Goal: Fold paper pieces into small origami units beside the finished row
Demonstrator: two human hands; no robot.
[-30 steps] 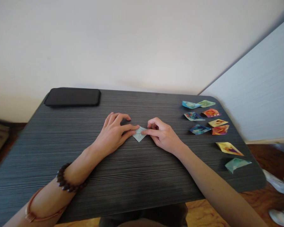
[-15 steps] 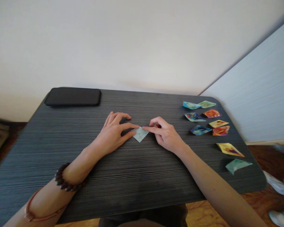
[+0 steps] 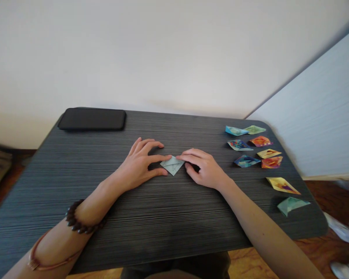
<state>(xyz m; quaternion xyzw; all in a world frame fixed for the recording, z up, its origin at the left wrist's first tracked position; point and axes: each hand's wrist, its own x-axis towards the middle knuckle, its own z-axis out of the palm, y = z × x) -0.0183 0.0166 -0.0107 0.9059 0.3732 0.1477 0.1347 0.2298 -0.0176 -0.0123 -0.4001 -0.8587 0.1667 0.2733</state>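
A small pale green piece of folded paper lies on the dark table between my hands, one corner pointing toward me. My left hand has its fingers spread. Its index fingertip touches the paper's upper left edge, and the thumb rests by the left corner. On the other side, the index fingertip of my right hand presses near the upper right edge. The right thumb is apart from that finger, below the right corner. A crease line runs across the upper part of the paper.
At the back left of the table lies a black phone-like slab. Several colourful folded papers stand along the right side, among them a blue one, a yellow one and a green one. A wall rises behind.
My right hand's fingers have stretched out and its thumb has moved away from the index finger. The left thumb has slid slightly off the paper, and more of the paper's side corners shows.
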